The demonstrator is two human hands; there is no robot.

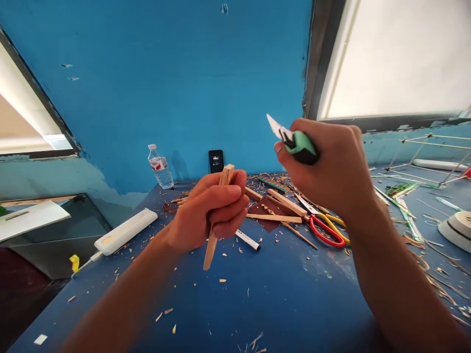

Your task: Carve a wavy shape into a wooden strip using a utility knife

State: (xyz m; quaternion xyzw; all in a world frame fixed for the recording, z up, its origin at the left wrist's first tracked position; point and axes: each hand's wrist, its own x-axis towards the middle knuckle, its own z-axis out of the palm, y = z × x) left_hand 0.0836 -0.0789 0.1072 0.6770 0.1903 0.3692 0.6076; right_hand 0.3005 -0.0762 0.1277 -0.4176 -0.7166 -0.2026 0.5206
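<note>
My left hand (217, 206) is wrapped round a wooden stick (210, 252), whose squared top end pokes out above the fingers and whose lower end shows below the palm. To the right and higher up, my right hand (327, 162) grips a green and black utility knife (303, 146). Its blade is out and points up and left, apart from the stick. Behind the left hand a white marker (248, 240) lies on the blue table (257, 304). Scissors with red handles (326, 233) lie below the right hand, beside a yellow-handled tool (334, 223).
Wood strips (287, 202) and shavings lie scattered across the table. A water bottle (160, 166) and a phone (216, 161) stand by the blue wall. At left is a white power strip (127, 231). A thin stick frame (429, 159) and a tape roll (456, 230) are at right.
</note>
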